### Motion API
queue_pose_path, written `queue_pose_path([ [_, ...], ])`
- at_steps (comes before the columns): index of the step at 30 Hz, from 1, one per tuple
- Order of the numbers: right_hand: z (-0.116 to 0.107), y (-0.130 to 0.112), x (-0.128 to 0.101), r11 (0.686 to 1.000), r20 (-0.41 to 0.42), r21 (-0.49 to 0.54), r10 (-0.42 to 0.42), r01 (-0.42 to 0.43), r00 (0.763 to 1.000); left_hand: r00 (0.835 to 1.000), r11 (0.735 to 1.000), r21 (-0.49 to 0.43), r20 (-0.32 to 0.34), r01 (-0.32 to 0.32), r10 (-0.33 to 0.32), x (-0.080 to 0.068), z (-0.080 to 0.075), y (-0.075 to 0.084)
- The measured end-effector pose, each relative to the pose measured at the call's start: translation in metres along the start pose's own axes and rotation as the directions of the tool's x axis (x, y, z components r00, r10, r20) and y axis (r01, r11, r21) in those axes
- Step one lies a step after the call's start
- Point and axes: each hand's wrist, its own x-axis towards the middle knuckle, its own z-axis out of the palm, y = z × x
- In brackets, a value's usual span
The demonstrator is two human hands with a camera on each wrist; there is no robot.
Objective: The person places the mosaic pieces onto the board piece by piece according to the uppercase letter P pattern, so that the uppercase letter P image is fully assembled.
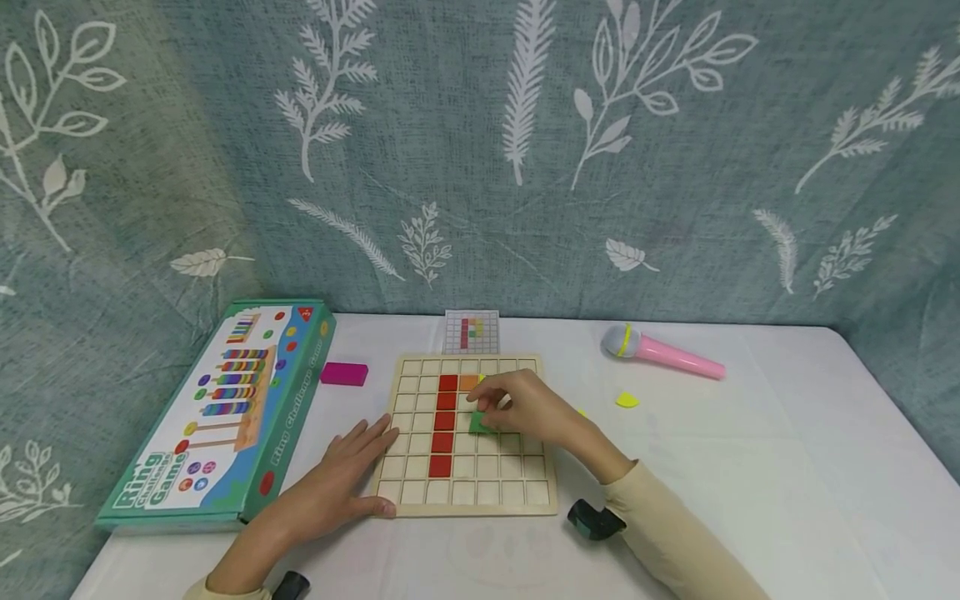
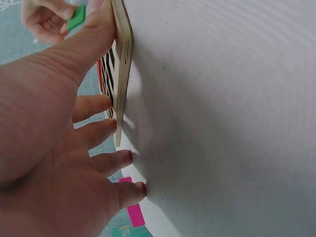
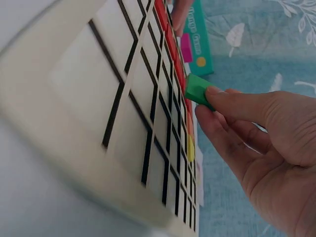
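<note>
A wooden grid board [image 1: 468, 500] lies on the white table, with a column of red tiles [image 1: 444, 422] and an orange tile [image 1: 468, 382] set in it. My right hand [image 1: 517, 407] pinches a green tile [image 1: 480, 423] just above the board, right of the red column; the right wrist view shows the green tile [image 3: 197, 89] between thumb and fingers [image 3: 232, 101]. My left hand [image 1: 352, 467] lies flat with straight fingers against the board's left edge [image 2: 123, 59]. The green tile [image 2: 76, 18] also shows far off in the left wrist view.
A "Ring Challenge Game" box [image 1: 217, 412] lies at the left. A magenta block [image 1: 344, 373] sits beside it. A pattern card [image 1: 471, 332] stands behind the board. A pink toy microphone [image 1: 663, 351] and a yellow piece [image 1: 626, 401] lie at the right. Curtain behind.
</note>
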Motion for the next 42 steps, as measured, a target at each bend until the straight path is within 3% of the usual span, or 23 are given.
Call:
queue_pose_path([
  [17, 0.014, 0.006, 0.02, 1.0, 0.0, 0.023, 0.008, -0.008, 1.0, 1.0, 1.0, -0.005, 0.011, 0.017, -0.017, 0.001, -0.001, 0.001],
  [34, 0.017, 0.001, 0.018, 0.999, -0.01, -0.041, 0.004, -0.004, 1.0, 1.0, 1.0, 0.002, 0.006, 0.015, -0.015, 0.001, -0.002, 0.005],
  [42, 0.003, -0.002, 0.007, 0.999, -0.017, -0.024, 0.036, -0.036, 0.999, 1.0, 1.0, -0.001, 0.011, 0.03, -0.03, 0.001, -0.003, 0.007],
])
